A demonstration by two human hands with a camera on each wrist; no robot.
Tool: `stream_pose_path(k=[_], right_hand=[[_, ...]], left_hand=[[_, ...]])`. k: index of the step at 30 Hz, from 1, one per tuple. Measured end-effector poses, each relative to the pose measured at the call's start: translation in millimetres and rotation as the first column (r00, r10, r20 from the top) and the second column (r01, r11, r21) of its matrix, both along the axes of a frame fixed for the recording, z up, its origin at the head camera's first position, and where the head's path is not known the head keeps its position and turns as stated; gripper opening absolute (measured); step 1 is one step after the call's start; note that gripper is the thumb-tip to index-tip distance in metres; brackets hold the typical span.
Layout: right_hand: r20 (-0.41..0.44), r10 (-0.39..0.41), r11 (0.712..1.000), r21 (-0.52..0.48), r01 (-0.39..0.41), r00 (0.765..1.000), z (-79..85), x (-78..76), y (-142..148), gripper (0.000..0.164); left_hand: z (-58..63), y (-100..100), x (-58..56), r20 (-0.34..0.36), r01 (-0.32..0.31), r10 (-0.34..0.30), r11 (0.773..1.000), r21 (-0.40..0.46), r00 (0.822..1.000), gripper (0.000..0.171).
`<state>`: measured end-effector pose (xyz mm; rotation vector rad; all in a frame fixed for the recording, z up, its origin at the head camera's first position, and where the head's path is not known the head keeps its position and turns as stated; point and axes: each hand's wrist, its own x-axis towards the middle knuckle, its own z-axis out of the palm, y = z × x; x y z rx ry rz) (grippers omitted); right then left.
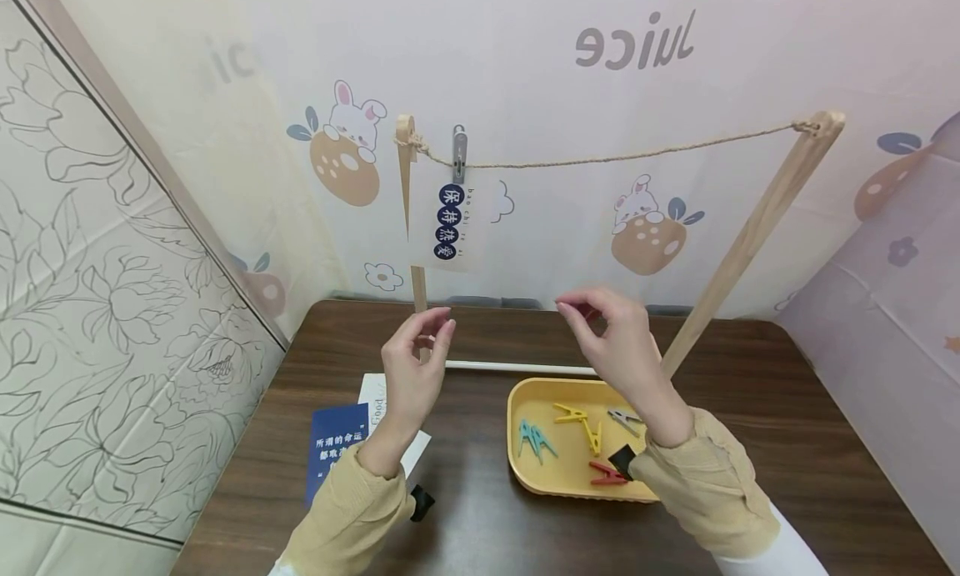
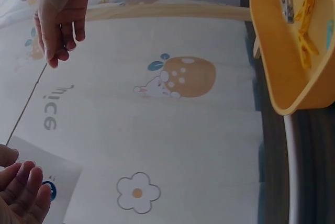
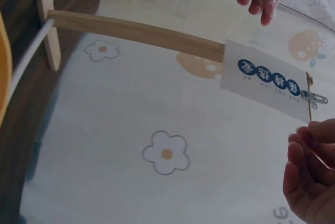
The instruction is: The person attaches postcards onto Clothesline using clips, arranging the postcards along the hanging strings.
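Observation:
A white card (image 1: 447, 226) with blue round characters hangs from the twine line (image 1: 600, 158), pinned near its left end by a grey clothespin (image 1: 459, 155). Below the card, my left hand (image 1: 415, 368) is raised with fingers loosely bent and nothing in them. My right hand (image 1: 618, 338) hovers above the yellow basket (image 1: 517, 468), its thumb and index finger close together and no object visible between them. Inside the basket lie blue clothespins (image 1: 536, 439), yellow ones (image 1: 581, 423), a grey one (image 1: 625, 421) and a red one (image 1: 607, 474).
Wooden posts (image 1: 753, 238) hold the line, joined low down by a white rod (image 1: 517, 367). A navy card (image 1: 330, 443) and white cards (image 1: 372, 393) lie on the dark table (image 1: 465, 509), partly behind my left arm. Printed curtain (image 1: 525, 84) stands behind.

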<state>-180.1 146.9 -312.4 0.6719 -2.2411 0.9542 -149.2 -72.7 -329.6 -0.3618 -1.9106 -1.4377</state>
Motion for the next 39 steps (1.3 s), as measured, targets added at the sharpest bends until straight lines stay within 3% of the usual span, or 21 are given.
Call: stream_pose_path(k=[4, 8, 15, 24, 32, 39], right_hand=[[0.025, -0.055, 0.998, 0.042, 0.054, 0.998, -14.3, 6.1, 6, 0.007], [0.064, -0.049, 0.998, 0.047, 0.046, 0.997, -28.7, 9.8, 11, 0.008], [0.170, -0.077, 0.996, 0.048, 0.070, 0.982, -56.2, 16.0, 22, 0.006], [0.272, -0.139, 0.988, 0.101, 0.115, 0.952, -82.2, 21.7, 36, 0.004], [0.381, -0.209, 0.974, 0.161, 0.158, 0.901, -104.9, 24.8, 46, 0.004], [0.504, -0.303, 0.946, 0.265, 0.189, 0.809, -117.9, 21.5, 53, 0.013]], left_hand=[[-7.4, 4, 4.5, 0.036, 0.012, -0.011, 1.000, -0.009, 0.999, 0.012], [-20.7, 8, 5.6, 0.072, 0.036, -0.036, 0.999, -0.008, 0.997, 0.012], [-69.1, 13, -3.2, 0.195, 0.080, -0.076, 0.997, -0.013, 0.978, 0.014], [-95.8, 20, 1.9, 0.296, 0.118, -0.083, 0.987, -0.105, 0.952, 0.016], [-117.7, 26, 5.3, 0.424, 0.179, -0.087, 0.967, -0.181, 0.901, 0.021], [-138.3, 32, 6.8, 0.497, 0.230, -0.108, 0.955, -0.190, 0.861, 0.025]])
